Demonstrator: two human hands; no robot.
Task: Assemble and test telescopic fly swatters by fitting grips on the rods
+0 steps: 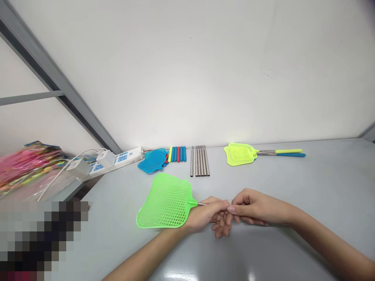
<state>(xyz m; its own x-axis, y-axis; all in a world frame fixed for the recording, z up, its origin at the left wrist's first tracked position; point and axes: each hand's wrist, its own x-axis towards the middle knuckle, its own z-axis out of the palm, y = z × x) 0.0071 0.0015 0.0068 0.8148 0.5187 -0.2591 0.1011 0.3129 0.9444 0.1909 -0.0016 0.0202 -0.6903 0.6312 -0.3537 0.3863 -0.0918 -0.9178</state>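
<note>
My left hand (208, 215) is closed around the thin metal rod (202, 203) of a bright green fly swatter (166, 201). The mesh head points left, over my left wrist. My right hand (253, 207) pinches the rod's other end with thumb and fingertips, right against my left thumb; the fingers largely hide that end. Behind my hands lie several bare metal tubes (200, 160) in a row. Left of them are several short handle grips (177, 154) in yellow, blue and red.
Blue swatter heads (154, 160) are stacked beside the grips. Fly swatters with yellow heads (240, 154) and long handles lie back right. A white power strip (129, 156) with plugged chargers (79, 168) runs along the left edge. Pink packaged goods (32, 166) sit far left. A white wall (205, 78) stands behind.
</note>
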